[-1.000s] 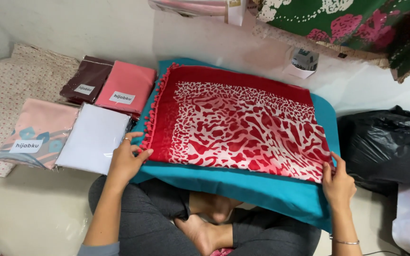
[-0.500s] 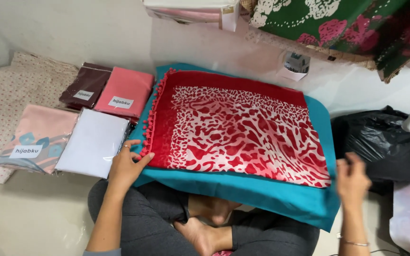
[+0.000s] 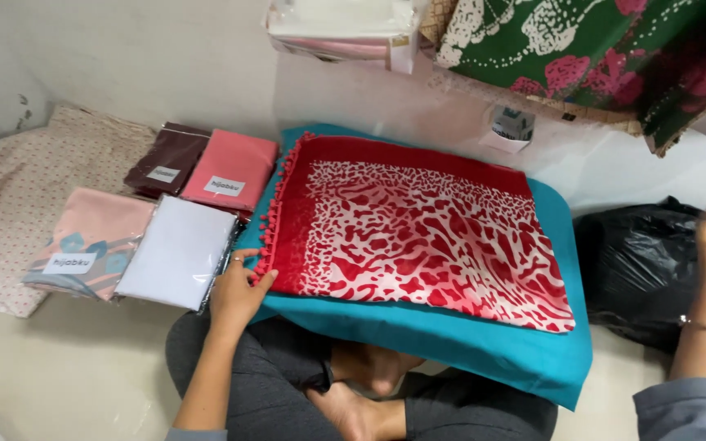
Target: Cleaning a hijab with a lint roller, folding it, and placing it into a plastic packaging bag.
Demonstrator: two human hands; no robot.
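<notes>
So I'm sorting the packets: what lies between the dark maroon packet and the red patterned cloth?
In the head view, a pink packet lies between the dark maroon packet and the red patterned cloth.

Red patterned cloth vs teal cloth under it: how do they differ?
The red patterned cloth has a red-and-white animal-like print; the teal cloth is plain. The red one has small pompoms on its left edge, the teal one shows none. The red lies on top, smaller; teal borders show around it. Both lie flat. The left hand touches the red cloth's corner.

Pale tiled floor (image 3: 67, 367), plain white wall (image 3: 149, 57) — soft, even light
</notes>
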